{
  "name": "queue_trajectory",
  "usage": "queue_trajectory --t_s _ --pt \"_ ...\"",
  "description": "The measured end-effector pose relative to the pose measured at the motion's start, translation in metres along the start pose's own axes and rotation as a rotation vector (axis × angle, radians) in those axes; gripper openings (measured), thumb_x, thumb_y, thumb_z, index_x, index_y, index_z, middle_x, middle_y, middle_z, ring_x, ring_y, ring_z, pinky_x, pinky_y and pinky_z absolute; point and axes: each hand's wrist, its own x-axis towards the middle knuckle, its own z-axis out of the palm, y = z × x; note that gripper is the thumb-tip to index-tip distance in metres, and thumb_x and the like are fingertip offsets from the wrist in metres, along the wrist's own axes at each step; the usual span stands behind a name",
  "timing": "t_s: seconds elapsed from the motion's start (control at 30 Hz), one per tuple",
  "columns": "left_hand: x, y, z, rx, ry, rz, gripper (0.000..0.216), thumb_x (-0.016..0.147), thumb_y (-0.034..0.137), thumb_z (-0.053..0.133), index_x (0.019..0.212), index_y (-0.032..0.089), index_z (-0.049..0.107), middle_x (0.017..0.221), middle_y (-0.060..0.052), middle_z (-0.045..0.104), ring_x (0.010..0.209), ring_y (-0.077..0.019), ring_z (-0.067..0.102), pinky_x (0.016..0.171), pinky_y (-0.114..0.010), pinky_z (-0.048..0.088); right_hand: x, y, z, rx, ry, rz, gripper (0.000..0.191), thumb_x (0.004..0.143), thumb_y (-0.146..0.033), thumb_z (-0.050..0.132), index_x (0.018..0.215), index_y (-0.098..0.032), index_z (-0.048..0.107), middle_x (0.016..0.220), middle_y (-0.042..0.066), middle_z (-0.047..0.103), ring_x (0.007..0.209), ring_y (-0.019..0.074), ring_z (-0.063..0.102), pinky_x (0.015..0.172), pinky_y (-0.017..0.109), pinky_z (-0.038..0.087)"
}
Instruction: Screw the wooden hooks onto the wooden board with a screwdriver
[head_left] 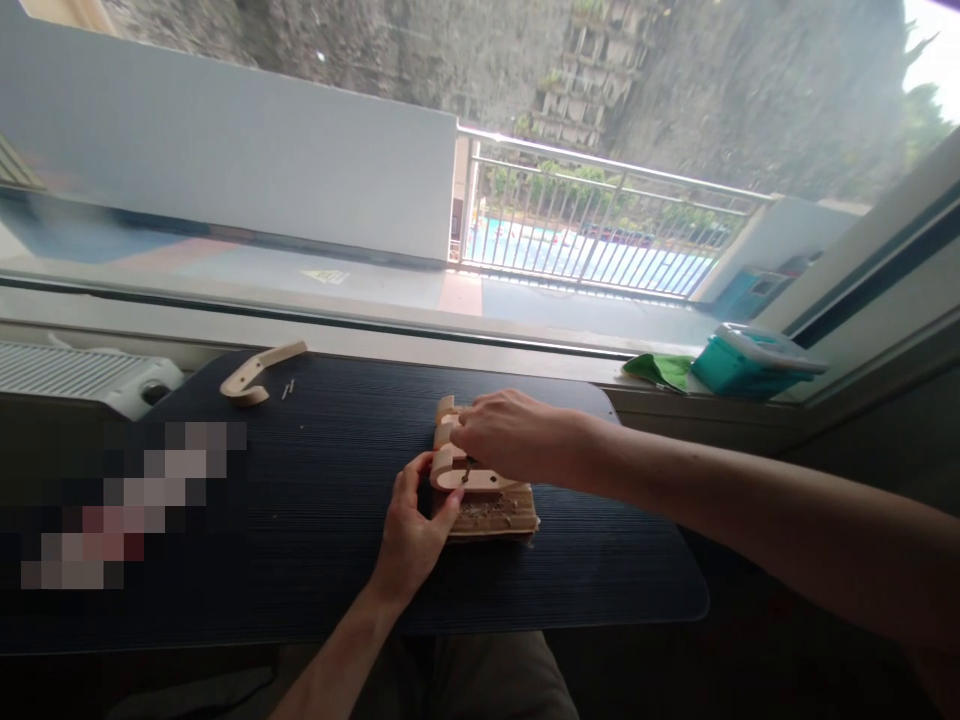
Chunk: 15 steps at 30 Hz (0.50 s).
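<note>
My left hand (416,525) grips the curved end of a pale wooden hook piece (476,481), its thumb at the near side and its fingers behind. This piece has drilled holes and rests on a wooden block (491,518) strewn with small shavings or debris. More curved wooden hook ends (445,407) show beyond it in a row. Above the piece, my right hand (499,430) is closed in a fist. A thin dark shaft points down from it to a hole near my left thumb; the rest of what it holds is hidden by the fingers.
On the dark table (322,560), a loose wooden hook (255,375) lies at the back left beside a few small screws (288,388). A green cloth (660,371) and a teal box (754,362) sit on the windowsill. A white radiator (82,370) stands at the left.
</note>
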Motion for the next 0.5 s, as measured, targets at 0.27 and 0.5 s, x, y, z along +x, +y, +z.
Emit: queue_trajectory --t_s 0.27,0.5 --pt "0.000 0.000 0.000 -0.006 -0.001 0.008 0.042 0.074 0.032 0.063 0.113 0.022 0.051 0.106 -0.005 0.059 0.099 -0.0213 0.058 0.091 -0.038 0.045 0.008 -0.001 0.002 0.076 -0.080 0.083 0.013 0.081 -0.015 0.053 0.085 -0.012 0.065 0.079 0.010 0.066 0.075 0.0216 0.064 0.055 0.026 0.040" --pt "0.000 0.000 0.001 -0.012 0.015 0.021 0.043 0.073 0.034 0.064 0.113 0.022 0.051 0.106 -0.006 0.060 0.099 -0.0216 0.059 0.091 -0.038 0.046 -0.001 -0.003 -0.010 0.152 -0.093 0.103 0.020 0.083 -0.023 0.052 0.097 -0.013 0.061 0.080 0.010 0.066 0.076 0.0216 0.064 0.056 0.027 0.041"
